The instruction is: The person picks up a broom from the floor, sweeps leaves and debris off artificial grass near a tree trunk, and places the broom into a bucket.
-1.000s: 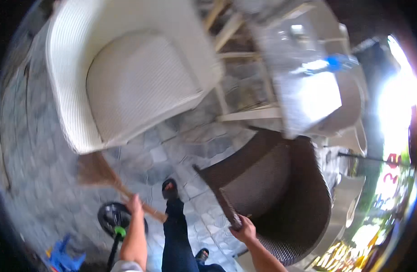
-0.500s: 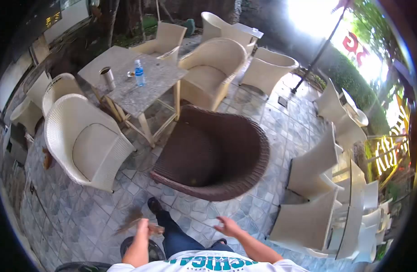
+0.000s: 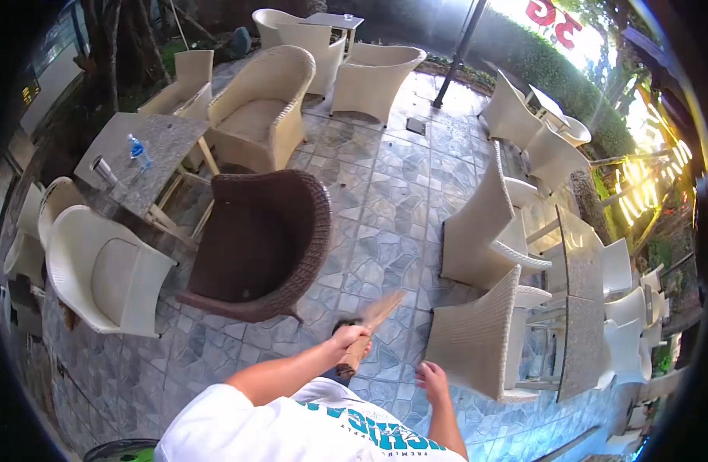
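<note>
My left hand (image 3: 351, 339) is wrapped round the handle of a short broom (image 3: 382, 309), held in front of my body above the tiled floor, its blurred bristles pointing up and to the right. To the right, my right hand (image 3: 432, 380) holds nothing; its fingers are slightly bent and apart, near the lower left of a cream wicker chair (image 3: 473, 335). Ahead and to the left stands a dark brown wicker armchair (image 3: 261, 239), touched by neither hand. Its front side faces a stone-topped table (image 3: 157, 165).
On that table are a water bottle (image 3: 139, 152) and a metal cup (image 3: 103, 169). A white armchair (image 3: 107, 269) stands at the left. Another long table (image 3: 581, 308) has cream chairs around it. A dark pole (image 3: 458, 58) rises at the back.
The view has swung right. My right hand has let go of the brown chair, which now stands beside the table. My left hand has carried the broom across in front of my body.
</note>
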Demonstrator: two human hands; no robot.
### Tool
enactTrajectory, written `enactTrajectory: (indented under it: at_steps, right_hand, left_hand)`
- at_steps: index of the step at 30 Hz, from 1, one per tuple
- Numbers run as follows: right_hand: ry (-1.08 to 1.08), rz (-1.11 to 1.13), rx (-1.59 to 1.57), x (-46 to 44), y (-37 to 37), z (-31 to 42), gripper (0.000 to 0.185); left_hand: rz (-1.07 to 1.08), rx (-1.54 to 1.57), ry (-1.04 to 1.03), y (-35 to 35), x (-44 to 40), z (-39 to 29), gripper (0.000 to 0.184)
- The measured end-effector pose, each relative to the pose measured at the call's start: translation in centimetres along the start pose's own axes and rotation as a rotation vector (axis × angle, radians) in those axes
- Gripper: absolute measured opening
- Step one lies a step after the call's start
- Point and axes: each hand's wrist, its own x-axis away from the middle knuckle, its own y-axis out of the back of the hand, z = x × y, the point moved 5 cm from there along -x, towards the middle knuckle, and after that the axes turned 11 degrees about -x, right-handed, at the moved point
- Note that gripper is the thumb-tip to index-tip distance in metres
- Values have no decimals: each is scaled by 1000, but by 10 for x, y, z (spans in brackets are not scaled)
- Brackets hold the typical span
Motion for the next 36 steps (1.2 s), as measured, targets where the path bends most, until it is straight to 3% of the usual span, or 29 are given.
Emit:
enactTrajectory:
  at_steps: [2,5,6,7,9,10,14,16,17,19,20,21,23,24,26,28,33,34,36]
  right_hand:
    - [-106,119,-237,-18,-41,34,43]
    - [-182,170,-393,-54,-88,111,43]
    - [-235,188,-472,-68,-103,135,41]
    - [-231,247,-403,-85,-119,167,39]
    - [-226,374,-265,-128,-130,206,31]
    - [-225,376,-252,-143,-139,232,31]
    - [-248,452,-110,-203,-186,336,27]
    - [-240,398,-175,-246,-204,378,34]
    - [-186,616,-428,-280,-223,389,43]
    - [-93,744,-546,-312,-259,451,51]
    - [-87,488,-386,-346,-255,466,53]
    - [-91,492,-238,-375,-261,486,48]
    - [-48,613,22,-455,-271,523,34]
    - [-40,634,119,-485,-274,547,30]
    - [-62,680,268,-530,-282,594,19]
    - [-107,685,361,-576,-289,627,15]
    - [-265,722,447,-668,-347,700,13]
    - [-260,733,461,-692,-366,713,13]
    - [-280,727,472,-736,-410,729,13]
  left_hand:
    - [-147,-203,-93,-46,-14,-45,17]
    - [-271,-609,-380,-70,-97,-101,31]
    - [-407,-690,-436,-72,-112,-121,46]
    - [-394,-692,-451,-75,-132,-152,46]
    - [-572,-963,-536,-82,-149,-206,59]
    - [-657,-1024,-465,-95,-139,-242,67]
    - [-779,-1059,-413,-115,-133,-366,83]
    - [-909,-1005,-621,-119,-145,-424,78]
    - [-946,-922,-838,-119,-156,-452,71]
    - [-916,-796,-865,-126,-159,-512,63]
    - [-945,-725,-970,-122,-175,-539,58]
    - [-980,-697,-961,-110,-189,-561,58]
    - [-722,-472,-838,-87,-230,-615,56]
    - [-856,-529,-902,-61,-251,-642,58]
    - [-803,-842,-826,-7,-266,-680,59]
    - [-931,-969,-704,38,-236,-698,59]
    - [-1326,-546,-581,168,-172,-682,47]
    - [-1461,-559,-495,173,-148,-687,38]
    - [-1514,-438,-240,223,-151,-685,30]
